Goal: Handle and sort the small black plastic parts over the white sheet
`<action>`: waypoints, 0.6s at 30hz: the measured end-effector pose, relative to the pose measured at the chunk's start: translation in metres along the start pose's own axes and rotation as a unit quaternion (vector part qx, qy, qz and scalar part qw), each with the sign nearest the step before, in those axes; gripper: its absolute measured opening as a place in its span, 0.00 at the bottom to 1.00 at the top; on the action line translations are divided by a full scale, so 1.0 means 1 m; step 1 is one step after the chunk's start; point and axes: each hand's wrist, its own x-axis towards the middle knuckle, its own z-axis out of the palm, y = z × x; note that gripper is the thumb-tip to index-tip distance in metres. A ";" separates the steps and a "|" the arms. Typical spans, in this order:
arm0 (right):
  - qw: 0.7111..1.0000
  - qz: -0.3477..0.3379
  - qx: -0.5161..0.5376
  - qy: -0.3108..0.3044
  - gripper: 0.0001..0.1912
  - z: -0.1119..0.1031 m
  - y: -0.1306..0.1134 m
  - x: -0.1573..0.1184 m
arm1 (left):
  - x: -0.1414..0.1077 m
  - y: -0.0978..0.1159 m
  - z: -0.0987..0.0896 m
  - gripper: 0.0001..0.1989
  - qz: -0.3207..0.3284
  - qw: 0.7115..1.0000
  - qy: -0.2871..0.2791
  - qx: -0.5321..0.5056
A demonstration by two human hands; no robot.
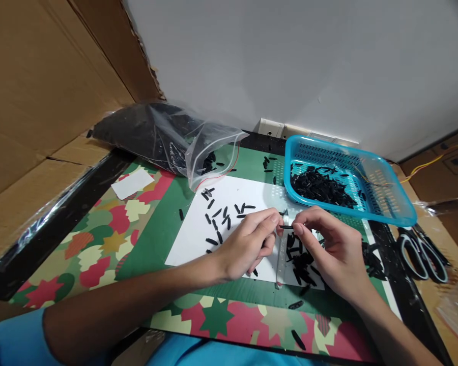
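Observation:
Over the white sheet of paper [193, 236], my right hand [334, 249] pinches a small thin black strip [287, 227] between thumb and forefinger. My left hand [250, 241] faces it with fingers curled and thumb pressed on the forefinger. The strip's left end meets the left fingertips; whether they grip it or something else is hidden. Beneath the hands lies a narrow clear stick [281, 259], partly covered. Several black strips [217, 213] are scattered on the left of the paper, and a denser heap [303, 267] lies below my right hand.
A blue basket [399, 203] with black strips [324, 188] stands at the back right. Scissors [423, 256] lie beside it. At the back left rests a clear zip bag [152, 134] of black pieces. A paper scrap [133, 184] lies on the patterned sheet [103, 239]. Cardboard [46, 76] walls the left.

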 end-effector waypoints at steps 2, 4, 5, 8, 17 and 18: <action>1.000 0.011 0.003 0.006 0.06 0.001 0.001 0.000 | 0.000 0.000 0.000 0.21 0.002 1.000 -0.001 -0.002; 1.000 0.026 0.006 0.008 0.07 0.002 0.001 0.001 | 0.000 0.001 0.001 0.22 0.001 1.000 -0.001 -0.007; 0.999 0.034 0.008 0.009 0.07 0.003 0.001 0.001 | 0.000 0.001 0.001 0.22 0.001 1.000 -0.001 -0.009; 0.999 0.050 0.019 0.006 0.08 0.005 0.001 0.002 | 0.000 0.000 0.001 0.21 0.001 1.000 -0.002 -0.014; 0.999 0.032 -0.006 -0.005 0.08 0.004 -0.003 0.003 | 0.002 -0.002 0.002 0.24 0.022 1.000 0.015 0.002; 0.999 0.037 -0.010 -0.016 0.10 0.004 -0.004 0.003 | 0.002 -0.003 0.002 0.24 0.025 1.000 0.015 0.007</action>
